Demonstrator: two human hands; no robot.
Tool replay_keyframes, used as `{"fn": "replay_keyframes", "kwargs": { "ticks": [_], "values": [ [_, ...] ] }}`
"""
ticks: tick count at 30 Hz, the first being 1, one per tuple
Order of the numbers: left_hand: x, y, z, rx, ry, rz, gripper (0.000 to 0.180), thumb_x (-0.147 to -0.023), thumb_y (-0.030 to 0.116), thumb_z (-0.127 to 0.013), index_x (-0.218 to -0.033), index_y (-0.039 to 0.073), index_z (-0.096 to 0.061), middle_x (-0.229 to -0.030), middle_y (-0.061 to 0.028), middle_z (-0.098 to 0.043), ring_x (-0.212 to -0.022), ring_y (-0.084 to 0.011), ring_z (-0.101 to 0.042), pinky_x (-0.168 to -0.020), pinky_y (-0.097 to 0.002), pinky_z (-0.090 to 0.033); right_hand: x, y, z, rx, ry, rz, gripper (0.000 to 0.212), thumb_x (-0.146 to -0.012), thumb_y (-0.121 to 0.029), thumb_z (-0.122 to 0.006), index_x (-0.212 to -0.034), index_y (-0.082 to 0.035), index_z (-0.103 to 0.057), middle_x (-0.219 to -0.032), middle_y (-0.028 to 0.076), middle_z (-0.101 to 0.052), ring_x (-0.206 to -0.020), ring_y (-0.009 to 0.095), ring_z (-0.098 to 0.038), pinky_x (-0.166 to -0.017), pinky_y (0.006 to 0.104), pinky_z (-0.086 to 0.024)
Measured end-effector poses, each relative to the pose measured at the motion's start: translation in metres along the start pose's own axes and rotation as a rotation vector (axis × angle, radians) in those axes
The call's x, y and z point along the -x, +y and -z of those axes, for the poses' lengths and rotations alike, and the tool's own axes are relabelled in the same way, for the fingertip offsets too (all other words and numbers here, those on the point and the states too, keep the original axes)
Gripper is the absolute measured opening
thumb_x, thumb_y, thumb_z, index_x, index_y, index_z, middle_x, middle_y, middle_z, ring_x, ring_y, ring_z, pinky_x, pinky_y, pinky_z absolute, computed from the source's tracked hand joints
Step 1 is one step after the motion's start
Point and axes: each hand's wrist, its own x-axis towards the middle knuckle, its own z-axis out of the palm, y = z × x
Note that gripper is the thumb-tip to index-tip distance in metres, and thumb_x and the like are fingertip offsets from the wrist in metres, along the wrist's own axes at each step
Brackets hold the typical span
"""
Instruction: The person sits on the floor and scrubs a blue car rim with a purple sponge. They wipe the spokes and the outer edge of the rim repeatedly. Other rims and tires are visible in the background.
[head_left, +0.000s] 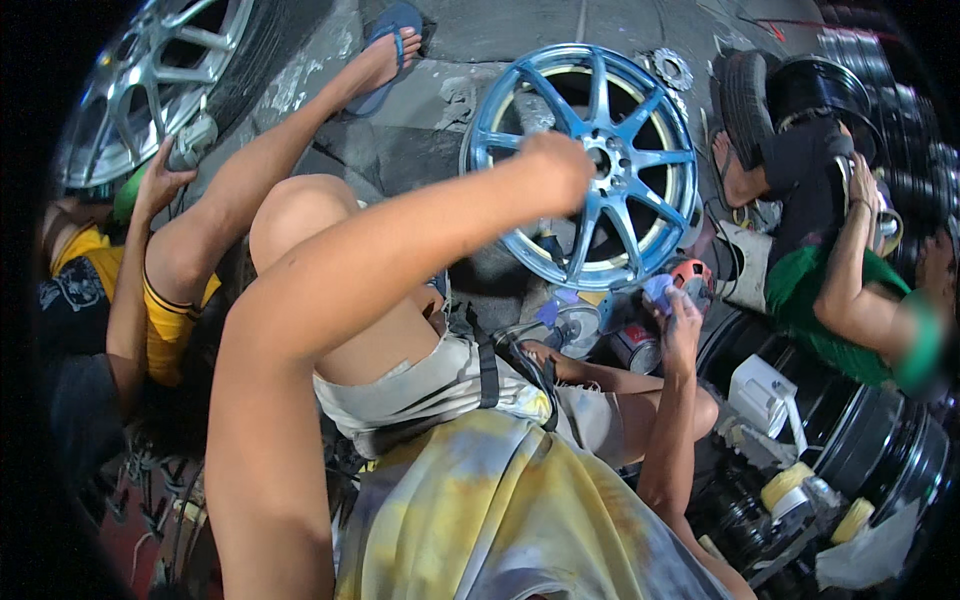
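Observation:
A blue multi-spoke wheel rim (623, 129) lies in front of me, its paint worn pale in patches. My left hand (560, 172) reaches across over its hub and left spokes; the hand looks curled into a fist, with its fingers hidden underneath. Beyond the rim's near right edge, my right hand (682, 318) pinches a folded purple piece of sandpaper (659, 292). Another purple scrap (555, 304) lies just below the rim. An orange and black round tool (692, 280) sits right behind my right hand.
A person in yellow shorts (165, 325) sits at left, holding a tool by a silver wheel (150, 85). Another person in a green shirt (840, 310) works at right near black rims (820, 90). A tin can (635, 347) and a white jug (760, 395) stand nearby.

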Motion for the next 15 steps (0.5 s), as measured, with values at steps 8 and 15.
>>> {"fn": "replay_keyframes", "kwargs": {
  "ticks": [8, 15],
  "values": [
    [-0.038, -0.059, -0.049, -0.165, -0.04, 0.164, 0.03, -0.08, 0.011, -0.067, -0.109, 0.005, -0.073, -0.112, -0.0161, -0.072, -0.105, -0.0313, -0.07, -0.091, -0.042, -0.055, -0.008, 0.038, -0.013, -0.262, -0.028, -0.164, 0.029, -0.101, -0.017, -0.052, -0.117, 0.007, -0.056, -0.109, 0.015, -0.065, -0.097, 0.034, -0.069, -0.086, 0.0414, -0.06],
    [-0.032, -0.044, -0.052, -0.047, -0.04, 0.256, 0.032, -0.079, 0.014, -0.063, -0.108, 0.004, -0.073, -0.113, -0.0177, -0.071, -0.106, -0.0331, -0.069, -0.09, -0.0432, -0.055, -0.026, 0.04, -0.033, -0.196, 0.099, -0.017, 0.02, -0.101, -0.014, -0.052, -0.109, 0.003, -0.059, -0.104, 0.013, -0.066, -0.087, 0.028, -0.07, -0.082, 0.0416, -0.061]
  ]
}}
